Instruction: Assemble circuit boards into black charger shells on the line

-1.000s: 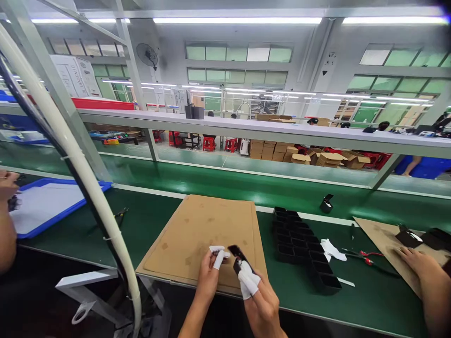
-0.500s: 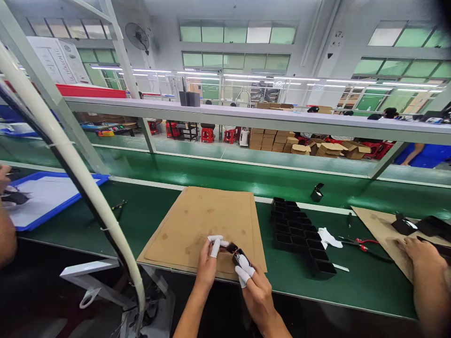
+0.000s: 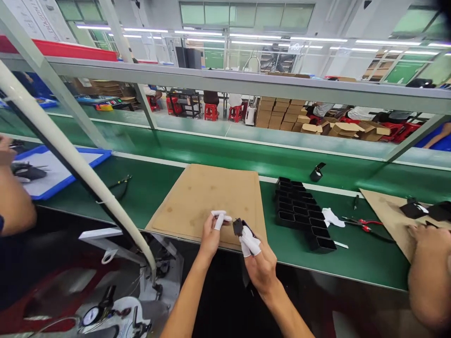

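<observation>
Over the near edge of a brown cardboard sheet (image 3: 200, 192), my right hand (image 3: 262, 260) grips a small black box (image 3: 238, 227). Its lid looks raised, and white finger cots on my fingers hide part of the box. My left hand (image 3: 212, 233), also in white finger cots, is just left of the box. Its fingertips are drawn together in a pinch, a small gap away from the box; whatever may be between them is too small to make out. Several open black boxes (image 3: 296, 206) stand packed in rows to the right.
Red-handled pliers (image 3: 364, 225), a white crumpled cloth (image 3: 332, 217) and a white strip (image 3: 341, 244) lie to the right. An open-lidded black box (image 3: 317, 172) stands behind. Co-workers' arms show at both sides. A pale hose (image 3: 102, 192) crosses the left, near a blue-rimmed tray (image 3: 66, 180).
The view has tipped downward. My right hand has turned the box, so the lid faces me more, and my left fingertips have come away from the lid.
</observation>
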`<control>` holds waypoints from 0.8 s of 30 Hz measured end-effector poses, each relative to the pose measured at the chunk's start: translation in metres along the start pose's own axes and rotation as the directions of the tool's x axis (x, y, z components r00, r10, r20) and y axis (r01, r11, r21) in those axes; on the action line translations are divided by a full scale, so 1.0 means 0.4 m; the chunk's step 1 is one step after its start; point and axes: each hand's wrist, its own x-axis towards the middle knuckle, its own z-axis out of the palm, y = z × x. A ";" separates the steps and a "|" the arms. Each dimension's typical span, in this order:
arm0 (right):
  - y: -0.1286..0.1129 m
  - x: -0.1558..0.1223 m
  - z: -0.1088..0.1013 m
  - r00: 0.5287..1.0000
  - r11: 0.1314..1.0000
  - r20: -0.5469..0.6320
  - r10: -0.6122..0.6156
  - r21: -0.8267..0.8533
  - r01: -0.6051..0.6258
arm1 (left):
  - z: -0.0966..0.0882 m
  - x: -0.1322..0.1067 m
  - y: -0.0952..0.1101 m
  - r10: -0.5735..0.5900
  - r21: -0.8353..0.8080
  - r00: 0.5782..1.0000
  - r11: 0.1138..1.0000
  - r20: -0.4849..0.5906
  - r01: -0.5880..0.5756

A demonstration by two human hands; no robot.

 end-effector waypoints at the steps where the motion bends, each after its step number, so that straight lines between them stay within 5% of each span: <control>1: 0.002 -0.006 0.001 1.000 1.000 0.029 -0.010 -0.003 0.010 | 0.001 0.000 -0.001 -0.003 -0.007 1.000 1.000 0.004 0.003; 4: 0.010 -0.026 0.011 0.996 0.999 0.083 -0.016 -0.027 0.019 | 0.004 0.000 -0.004 -0.006 -0.021 1.000 1.000 0.006 0.006; 11: 0.009 -0.022 0.037 1.000 0.998 -0.028 0.010 -0.057 -0.011 | 0.001 -0.001 -0.010 0.001 -0.035 1.000 0.999 0.009 -0.001; 20: 0.007 -0.004 0.035 0.998 0.996 -0.005 0.055 -0.068 -0.055 | 0.005 -0.001 -0.013 0.003 -0.047 1.000 0.999 0.011 -0.002; 24: 0.005 -0.019 0.045 0.982 0.983 -0.045 0.184 -0.016 -0.185 | 0.005 0.000 -0.014 0.002 -0.052 1.000 0.999 0.013 -0.001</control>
